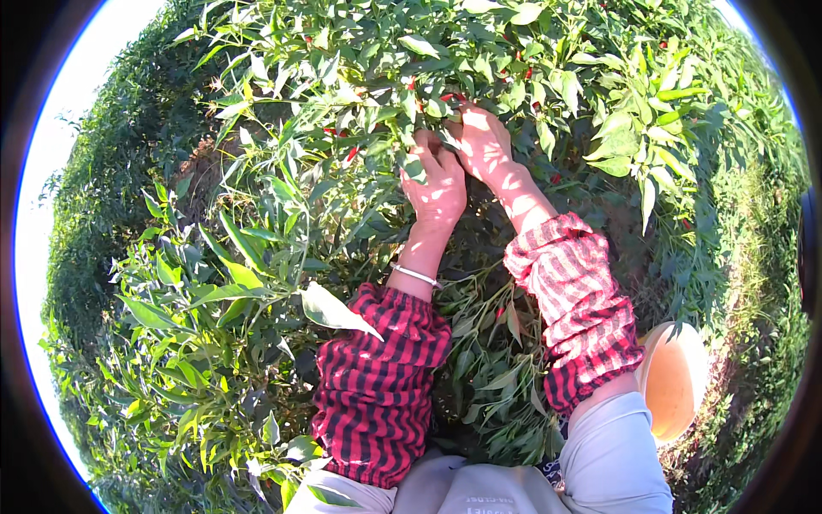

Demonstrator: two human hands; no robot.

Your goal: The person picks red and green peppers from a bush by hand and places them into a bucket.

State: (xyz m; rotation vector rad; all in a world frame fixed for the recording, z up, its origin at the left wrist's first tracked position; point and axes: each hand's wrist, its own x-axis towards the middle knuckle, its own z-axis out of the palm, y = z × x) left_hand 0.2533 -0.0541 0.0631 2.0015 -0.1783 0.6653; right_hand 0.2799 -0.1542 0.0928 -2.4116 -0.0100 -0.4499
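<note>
My left hand (pixel 438 186), with a white bangle at its wrist, reaches into the leaves of a chili pepper plant (pixel 385 77). Close against it on the right is my right hand (pixel 481 141), its fingertips beside red chili peppers (pixel 453 97). Leaves and the backs of both hands hide the fingertips, so what they touch or hold cannot be told. Another red chili (pixel 352 153) hangs to the left of my left hand. Red-and-black checked sleeve covers lie over both forearms.
An orange-tinted bucket (pixel 674 382) stands by my right elbow. Green chilies (pixel 682 94) hang at the upper right. Leafy branches (pixel 237 283) rise close on the left, one leaf overlapping my left sleeve. A grassy strip (pixel 745 276) runs down the right side.
</note>
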